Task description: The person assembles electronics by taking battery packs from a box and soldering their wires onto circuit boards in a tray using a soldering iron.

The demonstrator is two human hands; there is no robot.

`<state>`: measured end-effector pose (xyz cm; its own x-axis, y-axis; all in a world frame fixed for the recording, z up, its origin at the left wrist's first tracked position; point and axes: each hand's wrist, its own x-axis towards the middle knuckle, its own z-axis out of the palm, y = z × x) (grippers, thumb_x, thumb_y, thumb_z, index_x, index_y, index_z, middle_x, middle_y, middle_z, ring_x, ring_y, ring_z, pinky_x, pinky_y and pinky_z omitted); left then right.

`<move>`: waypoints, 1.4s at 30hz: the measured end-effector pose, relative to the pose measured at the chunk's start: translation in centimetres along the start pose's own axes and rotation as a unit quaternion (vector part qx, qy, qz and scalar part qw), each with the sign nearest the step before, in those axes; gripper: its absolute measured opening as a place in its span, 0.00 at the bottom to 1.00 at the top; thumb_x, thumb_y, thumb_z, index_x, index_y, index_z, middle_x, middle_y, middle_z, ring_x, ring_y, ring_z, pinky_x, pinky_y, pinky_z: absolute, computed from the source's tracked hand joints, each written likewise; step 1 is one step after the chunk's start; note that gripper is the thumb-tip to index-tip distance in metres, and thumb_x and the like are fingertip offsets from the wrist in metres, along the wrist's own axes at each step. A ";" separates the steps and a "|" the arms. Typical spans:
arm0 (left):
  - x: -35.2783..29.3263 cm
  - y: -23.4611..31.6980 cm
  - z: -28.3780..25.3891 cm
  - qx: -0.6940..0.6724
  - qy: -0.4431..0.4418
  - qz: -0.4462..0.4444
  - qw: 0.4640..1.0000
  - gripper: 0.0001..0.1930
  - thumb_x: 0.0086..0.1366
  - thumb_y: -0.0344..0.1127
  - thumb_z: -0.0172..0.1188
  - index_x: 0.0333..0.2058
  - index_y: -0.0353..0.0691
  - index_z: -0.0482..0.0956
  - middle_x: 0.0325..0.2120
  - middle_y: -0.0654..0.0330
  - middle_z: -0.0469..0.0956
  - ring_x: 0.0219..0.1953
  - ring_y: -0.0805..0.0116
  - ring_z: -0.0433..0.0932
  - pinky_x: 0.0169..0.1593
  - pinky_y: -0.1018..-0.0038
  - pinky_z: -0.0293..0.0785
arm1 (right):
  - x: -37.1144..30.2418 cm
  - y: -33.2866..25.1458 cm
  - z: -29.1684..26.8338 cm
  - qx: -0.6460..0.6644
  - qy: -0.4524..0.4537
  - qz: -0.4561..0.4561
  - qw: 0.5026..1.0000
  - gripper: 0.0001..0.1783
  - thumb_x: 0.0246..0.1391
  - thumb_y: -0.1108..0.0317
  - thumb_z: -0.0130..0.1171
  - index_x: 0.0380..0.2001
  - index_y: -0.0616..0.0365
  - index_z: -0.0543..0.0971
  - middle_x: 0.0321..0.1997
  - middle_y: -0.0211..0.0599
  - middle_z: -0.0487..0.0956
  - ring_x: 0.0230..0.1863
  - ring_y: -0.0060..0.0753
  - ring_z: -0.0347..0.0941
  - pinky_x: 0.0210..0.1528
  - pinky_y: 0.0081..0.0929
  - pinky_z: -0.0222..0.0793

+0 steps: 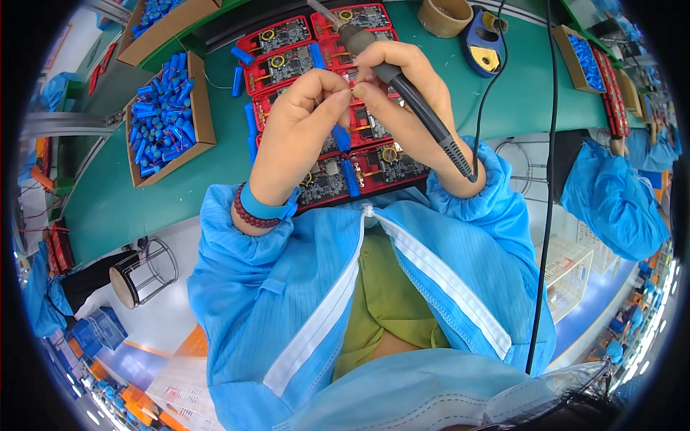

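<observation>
My right hand (420,100) is closed around a black-handled soldering iron (417,100), its metal tip pointing up and away to the left. The thumb and forefinger of that hand are also pinched together. Against them press the closed fingertips of my left hand (302,129); whatever small piece is between them is too hidden to name. Just below the left fingers shows a blue cylindrical battery cell (341,138). Under both hands lie rows of red housings (284,65) with dark circuit boards, several with blue cells beside them.
A cardboard box of blue cells (162,118) stands at left on the green table (215,172). At the far right are a round tan container (444,16) and a blue soldering stand (483,43) with yellow sponge. A black cable (550,179) hangs on the right. Another person's blue sleeve (611,201) shows beyond.
</observation>
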<state>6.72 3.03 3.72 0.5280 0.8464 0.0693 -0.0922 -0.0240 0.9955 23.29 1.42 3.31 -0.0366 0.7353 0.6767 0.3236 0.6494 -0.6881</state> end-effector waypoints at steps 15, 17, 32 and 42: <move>-0.4 -0.2 1.3 0.103 0.116 0.086 0.984 0.04 0.65 0.30 0.51 0.34 0.36 0.72 0.19 0.65 0.69 0.23 0.81 0.67 0.26 0.81 0.63 | -1.0 -0.6 0.2 0.076 -0.008 0.093 0.993 0.14 0.48 0.79 0.58 0.40 0.56 0.72 0.29 0.31 0.72 0.26 0.18 0.69 0.26 0.17 0.66; -0.3 -0.3 1.2 0.167 0.130 0.103 0.972 0.04 0.65 0.29 0.51 0.33 0.36 0.72 0.19 0.64 0.70 0.23 0.79 0.67 0.26 0.79 0.64 | -0.9 -0.1 0.2 0.036 -0.006 0.041 0.998 0.14 0.48 0.80 0.57 0.40 0.56 0.72 0.29 0.30 0.72 0.26 0.18 0.69 0.27 0.16 0.66; 1.0 0.4 0.7 0.348 0.067 0.206 0.912 0.03 0.57 0.25 0.55 0.31 0.36 0.74 0.23 0.50 0.74 0.25 0.51 0.74 0.28 0.64 0.68 | 0.0 0.7 -1.3 -0.051 -0.068 -0.051 0.995 0.17 0.43 0.79 0.61 0.38 0.51 0.73 0.31 0.33 0.76 0.32 0.41 0.73 0.34 0.32 0.69; 2.2 1.6 1.1 0.359 0.058 0.246 0.898 0.03 0.54 0.24 0.55 0.30 0.35 0.72 0.20 0.51 0.72 0.24 0.50 0.72 0.27 0.61 0.66 | 1.9 0.5 -3.3 -0.104 -0.113 -0.145 0.977 0.21 0.35 0.86 0.60 0.36 0.58 0.71 0.29 0.39 0.74 0.29 0.46 0.71 0.31 0.34 0.66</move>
<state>8.65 4.24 5.52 0.4769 0.6884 0.5465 0.3009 -0.7121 0.6344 26.48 2.49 5.07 -0.3559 0.5663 0.7434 0.4534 0.8002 -0.3925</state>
